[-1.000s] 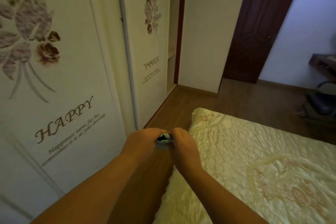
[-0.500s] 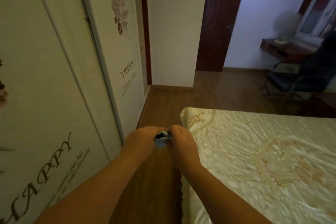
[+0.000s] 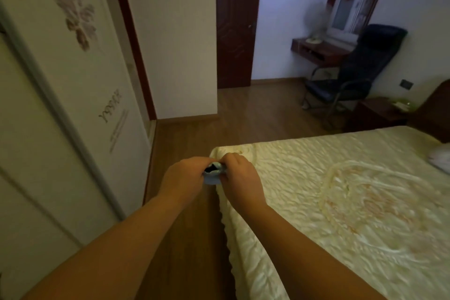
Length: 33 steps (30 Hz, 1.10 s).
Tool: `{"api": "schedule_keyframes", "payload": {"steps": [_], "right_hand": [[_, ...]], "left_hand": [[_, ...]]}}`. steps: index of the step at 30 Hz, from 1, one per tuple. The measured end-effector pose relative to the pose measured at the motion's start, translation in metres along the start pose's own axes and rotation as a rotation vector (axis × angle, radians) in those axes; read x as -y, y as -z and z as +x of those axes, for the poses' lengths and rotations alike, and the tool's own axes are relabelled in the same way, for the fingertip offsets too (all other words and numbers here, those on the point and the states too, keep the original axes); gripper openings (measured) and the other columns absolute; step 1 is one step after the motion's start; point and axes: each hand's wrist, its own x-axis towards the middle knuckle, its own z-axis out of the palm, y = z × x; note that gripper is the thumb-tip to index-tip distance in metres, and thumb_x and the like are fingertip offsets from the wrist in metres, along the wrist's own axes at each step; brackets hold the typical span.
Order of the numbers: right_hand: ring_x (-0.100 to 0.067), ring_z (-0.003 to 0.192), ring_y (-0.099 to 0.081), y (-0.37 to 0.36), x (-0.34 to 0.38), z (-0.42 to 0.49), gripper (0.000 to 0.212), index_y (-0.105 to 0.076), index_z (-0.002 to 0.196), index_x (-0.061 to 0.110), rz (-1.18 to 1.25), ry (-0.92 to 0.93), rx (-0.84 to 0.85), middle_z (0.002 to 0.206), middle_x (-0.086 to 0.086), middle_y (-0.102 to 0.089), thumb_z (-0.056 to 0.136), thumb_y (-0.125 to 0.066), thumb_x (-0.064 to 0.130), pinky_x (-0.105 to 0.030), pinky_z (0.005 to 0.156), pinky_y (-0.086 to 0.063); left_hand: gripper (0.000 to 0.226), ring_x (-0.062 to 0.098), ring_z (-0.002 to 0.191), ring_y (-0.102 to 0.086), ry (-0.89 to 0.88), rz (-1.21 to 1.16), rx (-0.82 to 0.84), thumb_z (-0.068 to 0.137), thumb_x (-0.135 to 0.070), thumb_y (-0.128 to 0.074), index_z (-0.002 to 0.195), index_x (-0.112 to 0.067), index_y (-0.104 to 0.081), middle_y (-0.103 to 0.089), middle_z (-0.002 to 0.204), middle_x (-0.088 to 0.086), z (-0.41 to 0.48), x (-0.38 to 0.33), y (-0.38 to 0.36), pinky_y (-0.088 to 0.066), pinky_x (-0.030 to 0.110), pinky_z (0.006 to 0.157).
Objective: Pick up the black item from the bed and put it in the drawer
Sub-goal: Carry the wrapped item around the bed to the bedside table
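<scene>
Both of my hands are held together in front of me, over the floor by the near corner of the bed. My left hand and my right hand pinch a small item between them. It shows black at the top and pale blue below, and most of it is hidden by my fingers. The bed has a cream quilted cover. No drawer is clearly in view.
A white sliding wardrobe with flower prints lines the left side. A strip of wood floor runs between it and the bed. Further off are a dark door, a black chair, a wall desk and a nightstand.
The view has swung to the right, so less wardrobe and more of the room, chair and bed show. My hands stay together on the small item in the same pose.
</scene>
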Motion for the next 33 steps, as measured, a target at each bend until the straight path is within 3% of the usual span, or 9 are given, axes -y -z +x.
{"api": "schedule_keyframes", "payload": {"steps": [6,9,12,18,22,24,28,33], "right_hand": [[-0.017,0.065,-0.043,-0.043,-0.048,0.115,0.015,-0.053,0.078,0.010,0.008,0.081,-0.057,0.075,-0.009,-0.058,0.082,-0.068,0.008,-0.031,0.056,-0.034],[-0.022,0.067,-0.050,-0.059,-0.072,0.173,0.010,-0.056,0.081,0.008,0.017,0.082,-0.064,0.078,-0.011,-0.061,0.083,-0.066,0.009,-0.033,0.058,-0.037],[-0.024,0.068,-0.052,-0.075,-0.091,0.222,0.008,-0.058,0.083,0.006,0.014,0.102,-0.066,0.080,-0.013,-0.062,0.085,-0.065,0.010,-0.032,0.059,-0.037],[-0.024,0.069,-0.055,-0.127,-0.125,0.311,0.010,-0.060,0.084,0.005,0.016,0.122,-0.034,0.080,-0.015,-0.064,0.084,-0.063,0.014,-0.031,0.060,-0.038],[-0.017,0.061,-0.041,-0.175,-0.147,0.363,0.013,-0.052,0.075,0.010,-0.016,0.080,-0.071,0.070,-0.009,-0.055,0.083,-0.048,0.020,-0.030,0.056,-0.028],[-0.018,0.060,-0.039,-0.199,-0.157,0.392,0.009,-0.049,0.074,0.011,-0.042,0.044,-0.081,0.069,-0.007,-0.052,0.081,-0.053,0.013,-0.031,0.055,-0.027],[-0.019,0.064,-0.044,-0.240,-0.173,0.454,0.014,-0.053,0.077,0.010,-0.109,-0.041,-0.066,0.073,-0.006,-0.055,0.082,-0.065,0.005,-0.035,0.055,-0.034],[-0.021,0.069,-0.048,-0.270,-0.194,0.521,0.009,-0.056,0.081,0.010,-0.163,-0.139,-0.085,0.078,-0.005,-0.058,0.084,-0.064,0.008,-0.039,0.059,-0.041]], "left_hand": [[0.042,0.026,0.130,-0.051,-0.002,0.025,-0.018,0.098,-0.021,-0.052,0.140,-0.016,-0.051,-0.055,0.142,0.008,0.125,0.022,0.026,-0.038,0.036,0.109],[0.041,0.024,0.127,-0.053,0.014,0.052,-0.048,0.099,-0.020,-0.050,0.140,-0.020,-0.052,-0.057,0.140,0.006,0.191,0.039,0.037,-0.041,0.038,0.107],[0.045,0.017,0.118,-0.059,-0.024,0.113,-0.185,0.096,-0.009,-0.047,0.135,-0.029,-0.055,-0.064,0.131,-0.003,0.246,0.064,0.043,-0.047,0.034,0.098],[0.047,0.015,0.112,-0.061,-0.057,0.086,-0.241,0.092,-0.007,-0.049,0.131,-0.032,-0.058,-0.066,0.125,-0.006,0.350,0.113,0.055,-0.050,0.034,0.093],[0.046,0.014,0.113,-0.061,-0.091,0.092,-0.226,0.093,-0.007,-0.048,0.131,-0.032,-0.059,-0.066,0.125,-0.008,0.422,0.154,0.057,-0.049,0.031,0.093],[0.044,0.015,0.113,-0.062,-0.127,0.083,-0.218,0.094,-0.008,-0.049,0.130,-0.031,-0.060,-0.066,0.125,-0.007,0.463,0.173,0.062,-0.050,0.032,0.094],[0.043,0.025,0.124,-0.056,-0.167,-0.030,-0.026,0.094,-0.022,-0.061,0.137,-0.022,-0.055,-0.059,0.139,0.005,0.550,0.205,0.083,-0.043,0.037,0.107],[0.039,0.021,0.114,-0.063,-0.309,-0.066,-0.084,0.095,-0.015,-0.057,0.132,-0.026,-0.061,-0.066,0.130,0.001,0.638,0.237,0.097,-0.048,0.030,0.100]]}}
